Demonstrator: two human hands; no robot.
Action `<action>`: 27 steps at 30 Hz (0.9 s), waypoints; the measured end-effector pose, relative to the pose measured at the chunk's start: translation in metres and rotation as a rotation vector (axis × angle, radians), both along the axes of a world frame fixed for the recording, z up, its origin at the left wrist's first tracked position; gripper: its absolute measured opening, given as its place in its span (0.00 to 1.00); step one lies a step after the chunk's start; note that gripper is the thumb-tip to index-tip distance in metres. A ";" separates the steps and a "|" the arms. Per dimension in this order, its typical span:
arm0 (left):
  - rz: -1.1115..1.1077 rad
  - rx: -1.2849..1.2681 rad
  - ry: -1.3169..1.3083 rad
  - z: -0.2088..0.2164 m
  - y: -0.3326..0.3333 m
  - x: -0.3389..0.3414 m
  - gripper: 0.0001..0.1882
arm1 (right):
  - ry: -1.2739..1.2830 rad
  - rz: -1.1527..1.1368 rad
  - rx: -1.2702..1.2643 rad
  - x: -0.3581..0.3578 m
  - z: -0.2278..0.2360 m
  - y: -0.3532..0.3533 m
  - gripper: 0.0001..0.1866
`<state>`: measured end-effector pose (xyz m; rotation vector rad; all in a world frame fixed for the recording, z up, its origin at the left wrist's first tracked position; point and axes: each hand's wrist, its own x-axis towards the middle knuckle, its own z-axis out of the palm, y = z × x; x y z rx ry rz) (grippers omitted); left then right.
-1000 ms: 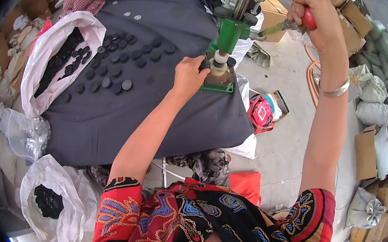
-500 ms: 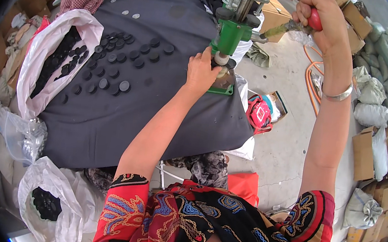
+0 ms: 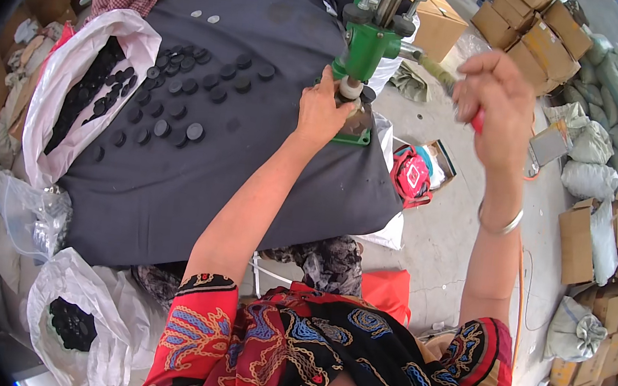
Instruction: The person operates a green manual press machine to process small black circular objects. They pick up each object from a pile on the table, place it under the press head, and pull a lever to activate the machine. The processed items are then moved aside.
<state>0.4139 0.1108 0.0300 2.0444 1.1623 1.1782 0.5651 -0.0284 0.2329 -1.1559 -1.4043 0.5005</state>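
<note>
My left hand point(image 3: 321, 115) is at the base of a green hand press point(image 3: 365, 56), index finger up and thumb curled in beside the pale ram tip point(image 3: 350, 89). Whatever its fingers pinch under the ram is hidden. Blurred by motion, my right hand point(image 3: 496, 100) curls over the red knob point(image 3: 478, 120) at the end of the press lever point(image 3: 436, 71). Left of the press, several round black discs point(image 3: 194, 132) lie scattered on the dark cloth point(image 3: 249, 186). More black pieces fill a white sack point(image 3: 148, 31) at the cloth's left side.
A second open white sack point(image 3: 110, 296) with black pieces stands at lower left. A pink and red bag point(image 3: 411, 176) sits on the floor right of the table. Cardboard boxes point(image 3: 543, 48) and stacked sacks point(image 3: 603, 89) line the right side. An orange hose point(image 3: 519, 285) runs along the floor.
My right hand has come down and nearer to me, swinging the lever and its red knob with it. My left hand has stayed by the press. The view has shifted slightly.
</note>
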 end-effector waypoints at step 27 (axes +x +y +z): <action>0.518 0.254 0.439 -0.010 -0.071 -0.249 0.13 | -0.032 0.116 -0.055 0.018 0.025 0.023 0.09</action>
